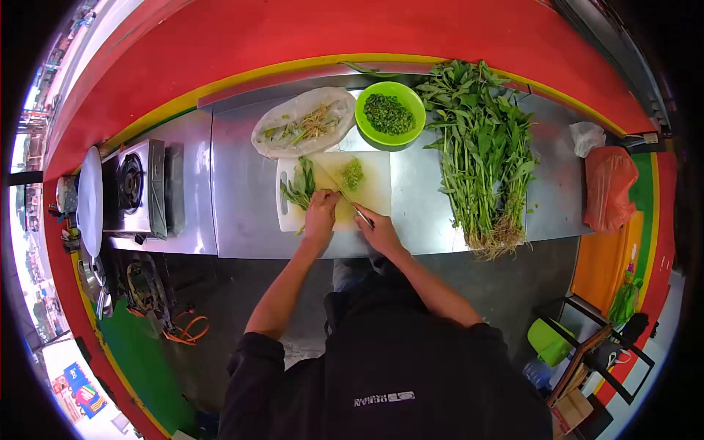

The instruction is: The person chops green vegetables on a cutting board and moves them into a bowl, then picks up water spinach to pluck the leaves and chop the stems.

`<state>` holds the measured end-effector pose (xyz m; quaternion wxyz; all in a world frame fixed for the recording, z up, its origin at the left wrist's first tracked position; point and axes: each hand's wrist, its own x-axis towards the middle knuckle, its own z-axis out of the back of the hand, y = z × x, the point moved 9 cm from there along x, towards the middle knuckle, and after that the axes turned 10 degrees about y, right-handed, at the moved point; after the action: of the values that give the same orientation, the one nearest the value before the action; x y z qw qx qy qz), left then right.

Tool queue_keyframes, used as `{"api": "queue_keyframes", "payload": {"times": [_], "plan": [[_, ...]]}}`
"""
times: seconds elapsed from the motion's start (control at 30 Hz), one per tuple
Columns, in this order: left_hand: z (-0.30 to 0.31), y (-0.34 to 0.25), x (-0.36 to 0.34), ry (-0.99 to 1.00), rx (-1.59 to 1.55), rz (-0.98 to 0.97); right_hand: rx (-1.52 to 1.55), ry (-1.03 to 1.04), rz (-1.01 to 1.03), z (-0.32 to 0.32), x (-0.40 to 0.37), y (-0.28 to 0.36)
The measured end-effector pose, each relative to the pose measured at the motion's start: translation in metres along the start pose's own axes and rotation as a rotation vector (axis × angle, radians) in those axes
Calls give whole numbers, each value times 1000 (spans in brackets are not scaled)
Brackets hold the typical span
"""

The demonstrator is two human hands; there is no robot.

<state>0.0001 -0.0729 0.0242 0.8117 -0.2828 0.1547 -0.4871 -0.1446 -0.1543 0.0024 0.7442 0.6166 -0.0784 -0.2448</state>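
Note:
My left hand [320,213] is closed on a bunch of leafy greens [299,185], pressing it against the pale cutting board [374,209]. The leaves point away from me, up and to the left. In my right hand [380,230] is a knife [342,191], its blade slanting across the board right beside the fingers of my left hand. Just past the blade lies a small heap of finely chopped green stems [351,174]. Exactly where the edge meets the stems is too small to tell.
Behind the board sit a plastic bag of root trimmings [304,122] and a green bowl [419,123] holding chopped leaves. A large pile of rooted greens [484,154] covers the counter to the right, near a red plastic bag [610,188]. A gas stove [143,187] stands left.

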Motion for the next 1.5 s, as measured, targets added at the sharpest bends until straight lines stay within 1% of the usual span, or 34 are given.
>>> {"api": "queue_keyframes", "payload": {"times": [0.03,0.07,0.13,0.23,0.37,0.43,0.57,0.63,0.67,0.73,0.77,0.83,0.87,0.93,1.03,1.1,1.2,1.23,1.27,1.3,1.33,1.4,1.5], "plan": [[0,1,0,0,-26,-3,-4,-24,43,1,-1,4],[-1,2,1,0,-24,-5,-3,-25,45,1,-3,4],[3,0,1,-51,-10,-32,-1,-7,1,0,-9,0],[1,1,2,-45,-11,-28,-8,6,-67,0,-14,-4],[-1,2,1,-13,-4,-9,-48,14,-81,0,-8,-2],[-2,2,-1,13,19,-1,-43,-5,-38,-2,-2,-3],[2,-3,0,-11,43,-49,-22,-34,-24,-3,-3,-2],[3,-3,-1,-48,27,-59,-27,-62,90,0,-10,8],[1,-2,-1,-48,25,-59,-28,-62,89,1,-12,7],[0,0,-1,-37,16,-47,1,-4,-42,0,-14,1],[0,0,-1,-37,16,-46,1,-3,-42,1,-14,5],[0,-1,0,-18,11,-41,-44,40,-131,-1,-10,3],[1,-2,-1,-19,12,-41,-44,39,-131,-1,-7,4],[1,-1,-2,-15,41,-38,-58,-3,-30,-2,-1,8],[1,-2,-3,-24,48,-41,-44,-20,-3,-1,0,9],[0,-3,-4,-18,58,-36,-85,-22,-33,3,-5,9],[-1,-8,-4,13,124,-76,-249,-60,-3,13,-13,16],[-3,-11,-3,59,165,-109,-251,-60,-2,14,-14,15],[-4,-14,-2,105,207,-142,-323,-60,-24,15,-15,13],[-3,-14,-1,104,206,-143,-394,-61,-47,16,-15,12],[-2,-15,-1,117,193,-145,-395,-63,-46,17,-16,12],[-2,-16,-1,131,179,-151,-492,-54,-43,16,-18,15],[-5,-18,-1,157,259,-198,-532,-49,-25,13,-19,20]]}}
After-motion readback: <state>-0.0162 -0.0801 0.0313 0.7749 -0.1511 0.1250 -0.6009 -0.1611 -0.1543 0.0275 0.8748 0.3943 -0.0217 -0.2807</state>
